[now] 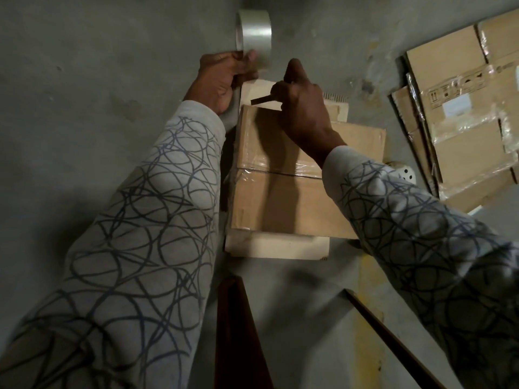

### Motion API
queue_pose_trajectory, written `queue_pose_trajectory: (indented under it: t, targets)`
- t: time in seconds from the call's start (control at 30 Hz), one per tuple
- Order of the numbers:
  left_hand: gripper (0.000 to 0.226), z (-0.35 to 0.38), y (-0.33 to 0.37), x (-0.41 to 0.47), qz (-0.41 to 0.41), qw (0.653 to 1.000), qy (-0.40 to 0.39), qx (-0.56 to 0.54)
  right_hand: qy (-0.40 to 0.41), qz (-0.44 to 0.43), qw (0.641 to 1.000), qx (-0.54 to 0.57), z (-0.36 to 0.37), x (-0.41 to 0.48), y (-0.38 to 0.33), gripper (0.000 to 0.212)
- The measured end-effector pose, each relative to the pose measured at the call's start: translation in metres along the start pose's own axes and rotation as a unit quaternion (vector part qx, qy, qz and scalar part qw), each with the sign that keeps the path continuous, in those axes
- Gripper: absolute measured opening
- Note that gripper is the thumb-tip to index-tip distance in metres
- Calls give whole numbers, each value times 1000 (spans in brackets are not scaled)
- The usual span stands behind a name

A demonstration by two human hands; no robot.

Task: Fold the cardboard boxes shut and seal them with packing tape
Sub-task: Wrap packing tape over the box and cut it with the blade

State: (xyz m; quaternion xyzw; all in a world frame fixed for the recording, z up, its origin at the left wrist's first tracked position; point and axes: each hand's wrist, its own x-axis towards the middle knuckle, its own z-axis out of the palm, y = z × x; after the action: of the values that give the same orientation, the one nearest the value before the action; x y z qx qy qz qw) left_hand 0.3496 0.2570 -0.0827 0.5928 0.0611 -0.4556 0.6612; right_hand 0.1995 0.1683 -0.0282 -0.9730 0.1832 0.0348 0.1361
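The brown cardboard box (295, 197) lies in the middle of the grey concrete floor (112, 51). Its top flaps are folded shut, so whatever is inside is hidden. Clear shiny tape runs across the seam where the two flaps meet, and wrinkles at the left edge. A paler beige cardboard sheet (278, 247) pokes out from under the box at its near and far ends.

At the far left corner, the left hand (222, 77) has its grip clenched round a roll of clear packing tape (254, 32), which it holds beyond the box. A strip of tape comes down from the roll past the palm to the box's left side. The right hand (303, 102) is at the far edge of the lid. Its grip pinches a small dark flat tool (259, 101) that points left, and I cannot tell what the tool is. Both arms wear pale sleeves with dark looping lines (134, 234).

Well apart on the right lies a pile of taped brown cardboard boxes (463, 113), all closed, with printed handling marks on one. Nearer, a dark reddish-brown wooden piece (236, 332) rises from the bottom edge. Just right of it, a worn yellow stripe (368, 318) is painted on the floor.
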Motion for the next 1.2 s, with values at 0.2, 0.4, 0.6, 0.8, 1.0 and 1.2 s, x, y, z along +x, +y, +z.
queue_pose_trajectory:
  t: [0.2, 0.4, 0.6, 0.8, 1.0, 1.2]
  targets:
    - [26, 12, 20, -4, 3, 1000, -9, 27, 49, 38, 997, 43, 2, -7, 2, 16]
    - [24, 7, 21, -8, -4, 1000, -2, 29, 199, 210, 944, 158, 9, -51, 13, 17]
    - [17, -3, 25, 0, -13, 998, -25, 49, 116, 291, 907, 282, 22, -124, 6, 29]
    - [24, -8, 20, -1, -31, 998, 14, 49, 120, 221, 960, 124, 28, -131, -22, 40]
    - [23, -15, 7, -3, -58, 996, 53, 32, 82, 21, 993, 84, 41, -54, -54, 46]
    - [24, -27, 6, -4, -54, 995, 77, 15, 23, 27, 999, 14, 60, -19, -48, 39]
